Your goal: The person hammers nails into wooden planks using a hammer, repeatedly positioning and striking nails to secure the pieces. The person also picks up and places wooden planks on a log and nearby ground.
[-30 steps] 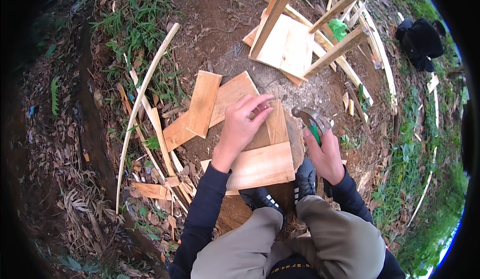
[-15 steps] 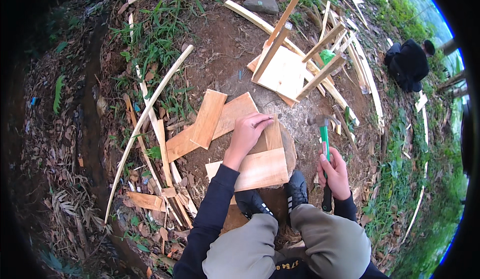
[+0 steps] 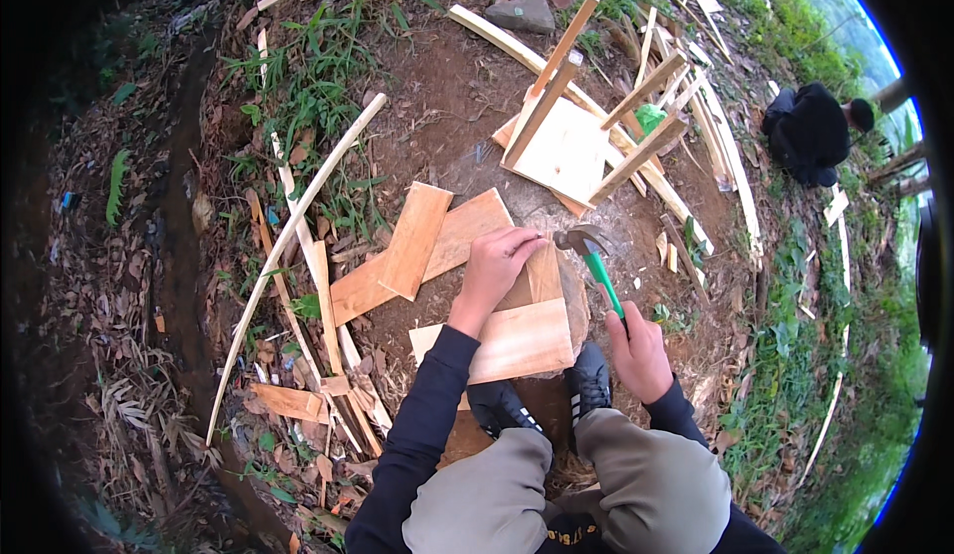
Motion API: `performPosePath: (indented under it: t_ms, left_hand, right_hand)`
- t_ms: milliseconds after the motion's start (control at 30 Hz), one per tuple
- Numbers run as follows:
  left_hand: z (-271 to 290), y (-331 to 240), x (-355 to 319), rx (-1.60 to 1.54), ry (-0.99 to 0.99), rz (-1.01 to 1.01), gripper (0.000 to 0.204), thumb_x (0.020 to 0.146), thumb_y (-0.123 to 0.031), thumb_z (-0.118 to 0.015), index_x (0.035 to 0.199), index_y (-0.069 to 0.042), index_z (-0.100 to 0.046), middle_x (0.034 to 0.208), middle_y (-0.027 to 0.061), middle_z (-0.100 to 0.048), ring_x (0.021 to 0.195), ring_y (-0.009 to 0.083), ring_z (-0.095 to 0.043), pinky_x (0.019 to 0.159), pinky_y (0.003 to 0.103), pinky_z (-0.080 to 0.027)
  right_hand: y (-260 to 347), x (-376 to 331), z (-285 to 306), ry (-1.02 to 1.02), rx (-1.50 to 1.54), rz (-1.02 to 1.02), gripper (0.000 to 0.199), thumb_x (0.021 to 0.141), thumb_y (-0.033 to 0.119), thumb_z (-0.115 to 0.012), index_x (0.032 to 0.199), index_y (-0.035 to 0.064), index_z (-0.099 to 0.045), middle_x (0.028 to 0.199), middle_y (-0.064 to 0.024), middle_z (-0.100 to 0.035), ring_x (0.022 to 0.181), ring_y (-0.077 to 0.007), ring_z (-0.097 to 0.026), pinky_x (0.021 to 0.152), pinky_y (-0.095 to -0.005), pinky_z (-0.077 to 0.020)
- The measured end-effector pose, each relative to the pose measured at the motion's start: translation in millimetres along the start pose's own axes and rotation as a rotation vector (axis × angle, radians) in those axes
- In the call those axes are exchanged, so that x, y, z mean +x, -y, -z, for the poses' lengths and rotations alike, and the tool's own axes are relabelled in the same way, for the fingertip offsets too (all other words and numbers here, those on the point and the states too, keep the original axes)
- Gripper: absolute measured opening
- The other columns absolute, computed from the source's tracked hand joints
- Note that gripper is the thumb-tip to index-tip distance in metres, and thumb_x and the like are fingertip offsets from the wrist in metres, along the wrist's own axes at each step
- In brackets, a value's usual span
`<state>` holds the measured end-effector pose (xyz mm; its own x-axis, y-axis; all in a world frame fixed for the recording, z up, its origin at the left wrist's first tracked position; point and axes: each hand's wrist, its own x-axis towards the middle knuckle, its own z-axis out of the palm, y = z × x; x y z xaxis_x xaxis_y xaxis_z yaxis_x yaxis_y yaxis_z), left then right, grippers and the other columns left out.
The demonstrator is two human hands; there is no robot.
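Observation:
My right hand [image 3: 641, 355] is closed around the green handle of a claw hammer [image 3: 586, 251]. The hammer's head is beside the fingertips of my left hand [image 3: 497, 268]. That hand is in a tight pinch at the far end of a narrow wooden piece [image 3: 544, 274], on what looks like a nail, small and mostly hidden by the fingers. Nearer to me a wider pale board [image 3: 522, 340] lies across the narrow piece. Under them shows the round edge of a tree stump [image 3: 574, 296].
Left of the stump, a short plank [image 3: 415, 241] lies over a longer board [image 3: 467, 224]. Beyond stands an upturned stool [image 3: 561, 152], legs up. Long strips [image 3: 298, 216] lie at left, more scrap wood [image 3: 711, 137] far right. A person in black [image 3: 810, 137] crouches at far right.
My right hand has swung the hammer leftward, bringing its head from off to the right up to my left fingertips. My left hand and the boards have barely moved.

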<state>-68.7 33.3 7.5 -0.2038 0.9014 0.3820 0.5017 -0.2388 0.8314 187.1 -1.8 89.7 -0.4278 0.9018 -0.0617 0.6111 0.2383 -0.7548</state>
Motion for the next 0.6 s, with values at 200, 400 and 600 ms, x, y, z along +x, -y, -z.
performPosePath:
  t_ms: [200,400,600]
  left_hand:
    - [4,5,-1,0.046,0.027,-0.038,0.012,0.085,-0.011,-0.079,0.093,-0.001,-0.078,0.087,0.0119,-0.076,0.075,0.0237,-0.074,0.067,0.032,-0.057]
    - [4,5,-1,0.061,0.030,-0.089,0.012,0.085,-0.010,-0.079,0.093,-0.002,-0.078,0.087,0.0117,-0.076,0.075,0.0239,-0.073,0.067,0.032,-0.057]
    - [4,1,1,0.056,0.056,-0.061,0.013,0.086,-0.013,-0.077,0.090,-0.001,-0.075,0.088,0.0113,-0.074,0.078,0.0272,-0.071,0.071,0.035,-0.057]
  right_hand:
    - [3,9,-8,0.009,-0.008,0.016,0.016,0.105,0.015,-0.055,0.100,0.0006,-0.050,0.070,-0.0252,-0.056,0.069,-0.0486,-0.058,0.058,-0.0531,-0.0409]
    - [2,14,-9,-0.013,0.005,0.013,0.016,0.104,0.014,-0.055,0.099,0.0004,-0.050,0.069,-0.0257,-0.055,0.068,-0.0493,-0.057,0.057,-0.0528,-0.0409]
    - [5,15,-12,-0.014,0.003,0.006,0.016,0.104,0.014,-0.055,0.097,0.0004,-0.048,0.068,-0.0259,-0.054,0.067,-0.0493,-0.057,0.057,-0.0524,-0.0411]
